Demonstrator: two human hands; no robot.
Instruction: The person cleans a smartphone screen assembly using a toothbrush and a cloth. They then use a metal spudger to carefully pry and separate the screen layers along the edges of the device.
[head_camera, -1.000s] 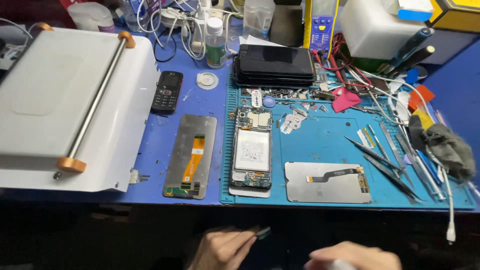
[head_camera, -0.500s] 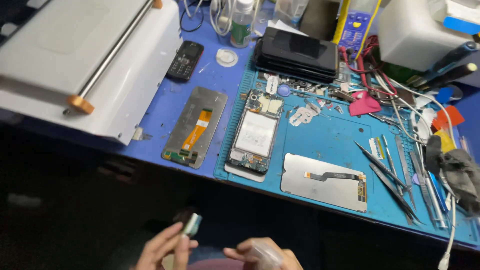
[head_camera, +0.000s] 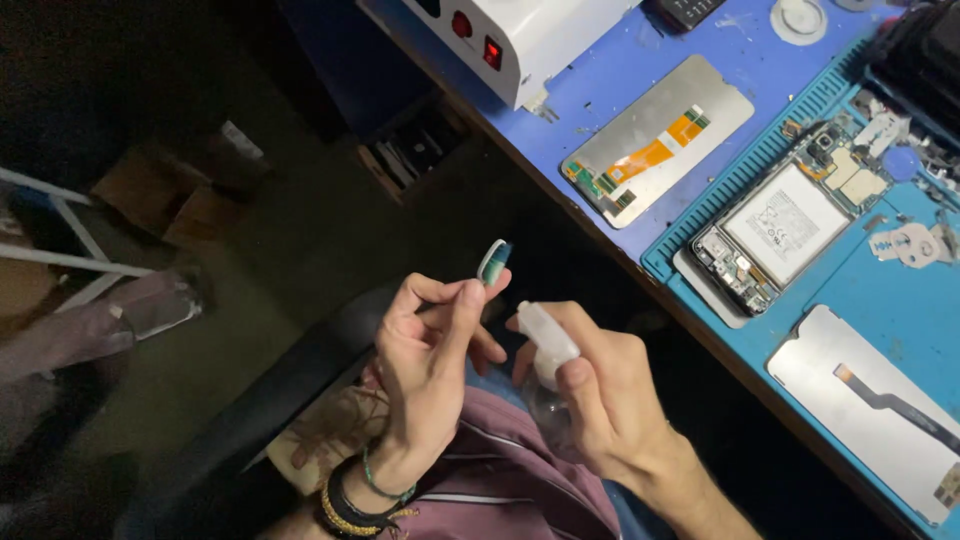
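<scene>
- While both hands work over the lap, off the counter's near edge, the left hand (head_camera: 430, 370) pinches a small teal-and-white tool (head_camera: 494, 262) between thumb and forefinger, tip up and clear of the palm, so its end stays exposed.
- Right hand (head_camera: 590, 400) is wrapped round a small clear spray bottle (head_camera: 548, 352), a finger on the white nozzle, which points toward the tool; nozzle and tool are near each other, not touching.
- Holding both below counter level would keep any spray away from the open electronics, I'd judge.
- Opened phone (head_camera: 785, 225) lies on the blue mat (head_camera: 880, 300), battery and boards face up for access.
- Display panel (head_camera: 655, 135) with orange flex lies face down on the bare counter (head_camera: 610, 70), just beside the mat's left edge.
- Second panel (head_camera: 870, 405) with black flex sits on the mat near the counter's near edge.
- White machine (head_camera: 520, 35) overhangs the counter's left end, red switches facing out.
</scene>
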